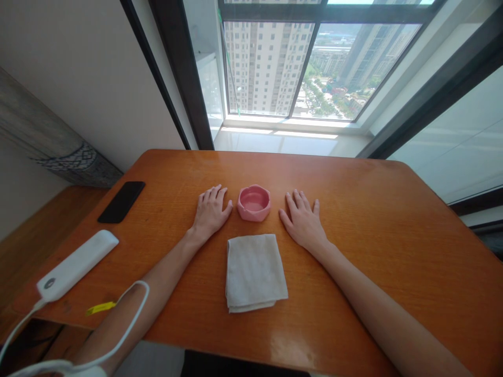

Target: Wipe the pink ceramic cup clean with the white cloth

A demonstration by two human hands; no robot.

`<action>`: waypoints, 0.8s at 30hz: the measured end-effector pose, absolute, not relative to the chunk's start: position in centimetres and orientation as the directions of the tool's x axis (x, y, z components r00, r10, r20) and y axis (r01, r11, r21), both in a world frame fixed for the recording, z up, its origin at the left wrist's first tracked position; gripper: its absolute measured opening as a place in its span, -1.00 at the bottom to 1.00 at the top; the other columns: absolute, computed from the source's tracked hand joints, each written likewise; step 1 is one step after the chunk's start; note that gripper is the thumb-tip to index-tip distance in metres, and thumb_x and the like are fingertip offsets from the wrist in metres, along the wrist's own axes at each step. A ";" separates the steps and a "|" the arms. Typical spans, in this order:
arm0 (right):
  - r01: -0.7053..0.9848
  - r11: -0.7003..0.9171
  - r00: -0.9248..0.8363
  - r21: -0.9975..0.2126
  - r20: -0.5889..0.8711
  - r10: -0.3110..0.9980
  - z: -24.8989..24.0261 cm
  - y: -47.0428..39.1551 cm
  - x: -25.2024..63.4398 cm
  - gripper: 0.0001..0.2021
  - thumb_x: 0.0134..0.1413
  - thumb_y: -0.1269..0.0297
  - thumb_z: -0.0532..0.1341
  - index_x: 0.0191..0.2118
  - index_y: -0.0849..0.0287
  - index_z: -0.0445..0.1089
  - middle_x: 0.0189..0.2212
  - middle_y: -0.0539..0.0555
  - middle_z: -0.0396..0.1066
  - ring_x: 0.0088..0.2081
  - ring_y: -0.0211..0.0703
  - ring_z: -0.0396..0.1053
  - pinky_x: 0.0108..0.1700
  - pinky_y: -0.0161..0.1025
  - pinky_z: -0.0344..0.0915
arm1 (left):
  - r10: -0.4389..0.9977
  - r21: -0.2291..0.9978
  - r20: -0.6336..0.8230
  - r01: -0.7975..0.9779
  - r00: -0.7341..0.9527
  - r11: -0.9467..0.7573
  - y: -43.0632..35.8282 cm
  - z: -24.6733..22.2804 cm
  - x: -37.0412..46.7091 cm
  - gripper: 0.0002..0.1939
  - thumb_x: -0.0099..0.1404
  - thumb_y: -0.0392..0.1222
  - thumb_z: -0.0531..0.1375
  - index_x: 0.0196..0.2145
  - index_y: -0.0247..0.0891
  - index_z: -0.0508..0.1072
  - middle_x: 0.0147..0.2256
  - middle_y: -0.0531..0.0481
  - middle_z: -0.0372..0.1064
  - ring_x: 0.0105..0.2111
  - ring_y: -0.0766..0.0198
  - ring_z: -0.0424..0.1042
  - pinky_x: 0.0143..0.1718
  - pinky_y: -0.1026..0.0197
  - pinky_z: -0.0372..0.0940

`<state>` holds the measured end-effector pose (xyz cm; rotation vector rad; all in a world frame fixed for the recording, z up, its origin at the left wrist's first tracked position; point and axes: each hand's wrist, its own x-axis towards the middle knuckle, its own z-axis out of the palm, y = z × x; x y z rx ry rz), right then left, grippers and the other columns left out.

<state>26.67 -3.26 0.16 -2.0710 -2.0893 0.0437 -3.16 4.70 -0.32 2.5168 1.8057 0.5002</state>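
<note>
A pink faceted bowl (253, 211) stands upright on the wooden table (377, 225), between my two hands. My left hand (212, 209) lies flat on the tabletop just left of the bowl, fingers stretched out and holding nothing. On the bowl's other side, my right hand (304, 220) also rests palm down with its fingers spread. Neither hand touches the bowl. Nearer to me, a folded whitish cloth (256, 273) lies flat between my forearms.
A black phone (121, 202) and a white power bank-like device (78, 266) lie at the table's left. A white cable with a yellow tag (101, 308) crosses my left forearm. Beyond the far edge is a window (275, 68); a grey curtain (51, 131) hangs at left.
</note>
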 end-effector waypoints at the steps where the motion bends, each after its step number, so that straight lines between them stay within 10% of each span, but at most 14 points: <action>1: 0.985 0.019 0.002 -0.170 0.121 0.993 0.1 -3.3 26.7 -0.35 0.58 0.05 -0.09 0.56 0.31 0.15 0.60 0.47 0.06 0.61 0.37 0.00 0.53 0.61 -0.17 | 0.924 0.185 0.254 0.923 0.286 -0.337 4.7 -0.3 -3.2 -0.44 0.58 0.02 0.05 0.38 -0.29 0.41 0.44 -0.29 0.35 0.42 -0.18 0.34 0.46 -0.21 0.22; 7: 0.924 0.085 -0.023 -0.372 0.168 0.985 0.4 -3.5 26.2 -0.30 0.57 -0.01 -0.03 0.64 0.16 -0.04 0.61 0.37 0.07 0.63 0.32 -0.02 0.56 0.60 -0.22 | 0.924 0.189 0.253 0.922 0.288 -0.339 4.7 -0.4 -3.1 -0.44 0.58 0.02 0.06 0.38 -0.27 0.42 0.45 -0.29 0.34 0.42 -0.18 0.33 0.46 -0.22 0.22; 15: 0.753 0.222 -0.137 -0.619 0.183 0.973 1.5 -2.7 21.5 0.34 0.18 -0.15 0.48 0.68 -0.05 -0.56 0.68 0.30 -0.17 0.65 0.29 -0.06 0.61 0.49 -0.17 | 0.922 0.189 0.260 0.921 0.287 -0.341 4.7 -0.5 -3.1 -0.42 0.58 0.02 0.05 0.38 -0.34 0.41 0.44 -0.30 0.34 0.42 -0.18 0.33 0.46 -0.22 0.22; 24: 0.678 0.186 0.022 -0.712 0.273 0.962 1.8 -2.3 21.6 0.16 0.12 -0.17 0.51 0.64 0.16 -0.03 0.48 0.34 0.33 0.44 0.24 0.39 0.43 0.11 0.38 | 0.923 0.191 0.259 0.921 0.286 -0.339 4.7 -0.4 -3.1 -0.45 0.58 0.01 0.06 0.38 -0.29 0.42 0.43 -0.29 0.36 0.42 -0.18 0.34 0.46 -0.20 0.23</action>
